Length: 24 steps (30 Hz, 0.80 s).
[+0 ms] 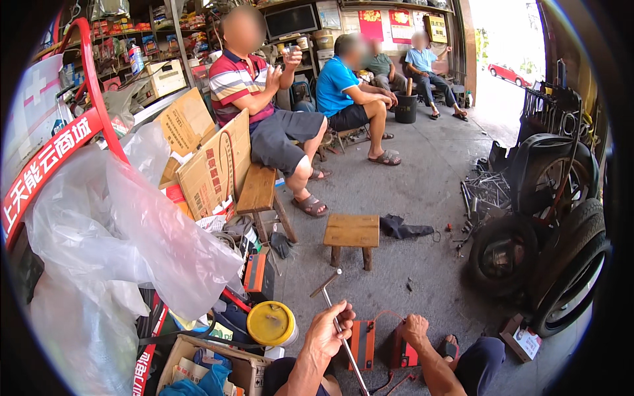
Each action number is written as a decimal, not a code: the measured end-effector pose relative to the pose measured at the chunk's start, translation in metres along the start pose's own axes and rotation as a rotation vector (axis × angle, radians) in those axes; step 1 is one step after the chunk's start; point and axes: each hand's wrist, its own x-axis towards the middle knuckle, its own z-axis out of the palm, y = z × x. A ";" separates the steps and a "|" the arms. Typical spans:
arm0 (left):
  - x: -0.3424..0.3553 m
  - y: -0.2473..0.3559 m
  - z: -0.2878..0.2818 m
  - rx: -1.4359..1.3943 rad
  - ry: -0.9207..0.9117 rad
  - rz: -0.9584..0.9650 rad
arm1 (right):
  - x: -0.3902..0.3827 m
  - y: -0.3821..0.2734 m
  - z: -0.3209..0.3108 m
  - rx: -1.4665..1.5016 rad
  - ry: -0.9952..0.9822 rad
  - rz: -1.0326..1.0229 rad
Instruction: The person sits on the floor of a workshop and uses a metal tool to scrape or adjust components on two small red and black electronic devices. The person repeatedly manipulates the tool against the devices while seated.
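My left hand is closed round a long silver T-handle wrench, held at a slant with the crossbar upper. Below and behind it is an orange-and-black box-shaped battery. My right hand is closed above a second red-and-black battery; what its fingers grip, if anything, is hidden. Thin red wires run by the batteries, and more cables lie at their near side.
A low wooden stool is ahead, with dark cloth beside it. Seated people line the back. Tyres and scattered tools are right; plastic sheeting, a yellow-lidded bucket and a cardboard box are left.
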 end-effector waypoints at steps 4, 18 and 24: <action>-0.002 0.000 0.001 0.000 0.005 -0.005 | -0.001 -0.002 0.002 -0.083 -0.072 0.007; -0.001 0.000 0.004 -0.001 0.008 -0.007 | -0.011 0.005 0.005 -0.147 0.032 0.014; -0.003 0.001 0.007 -0.010 -0.004 0.004 | -0.015 -0.004 -0.010 -0.136 0.298 -0.153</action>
